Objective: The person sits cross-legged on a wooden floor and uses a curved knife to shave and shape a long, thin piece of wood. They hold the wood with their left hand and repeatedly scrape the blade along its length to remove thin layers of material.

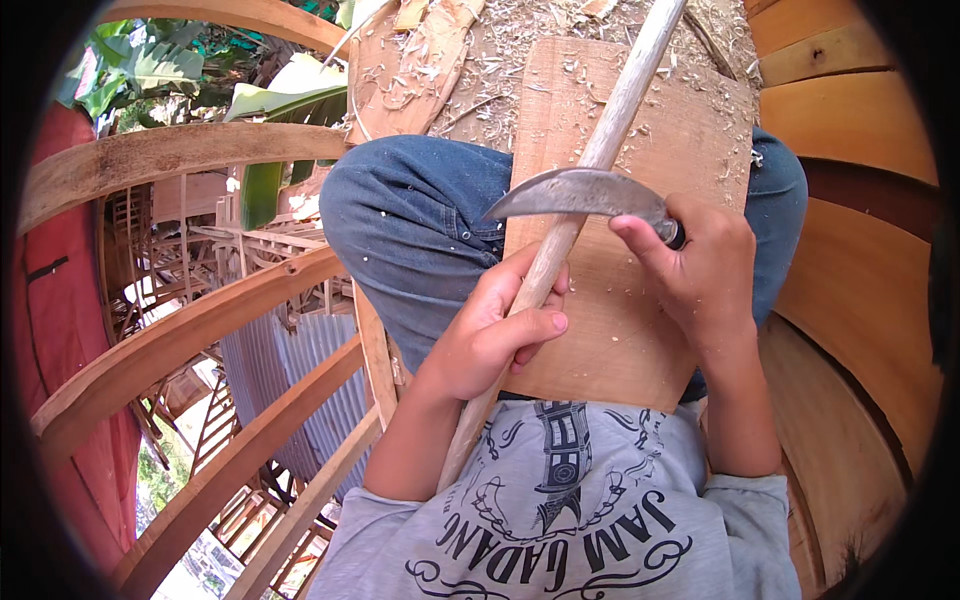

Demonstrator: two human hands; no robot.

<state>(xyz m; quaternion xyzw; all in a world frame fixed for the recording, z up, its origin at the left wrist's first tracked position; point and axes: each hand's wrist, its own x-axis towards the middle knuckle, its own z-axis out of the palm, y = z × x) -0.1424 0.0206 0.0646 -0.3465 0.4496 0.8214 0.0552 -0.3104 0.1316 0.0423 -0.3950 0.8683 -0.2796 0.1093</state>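
Grey printed shirt [570, 500] fills the near edge, forearms rising from it. Left hand [495, 335]: fingers wrapped shut round a pale wooden stick [600, 150], thumb lying along the shaft. Right hand [705, 265]: fingers closed on the handle of a curved knife [575, 192], forefinger extended toward the blade's back; blade crosses the stick just above the left grip. Stick runs diagonally from beside the belly up over a wooden board [620, 320] resting on denim-clad knees [420, 220]. Likely light and stiff, bare wood smooth but dry enough to grip; best held low, below the blade. Shavings [510, 60] litter the ground beyond. Curved wooden ribs [190, 330] stand at left.
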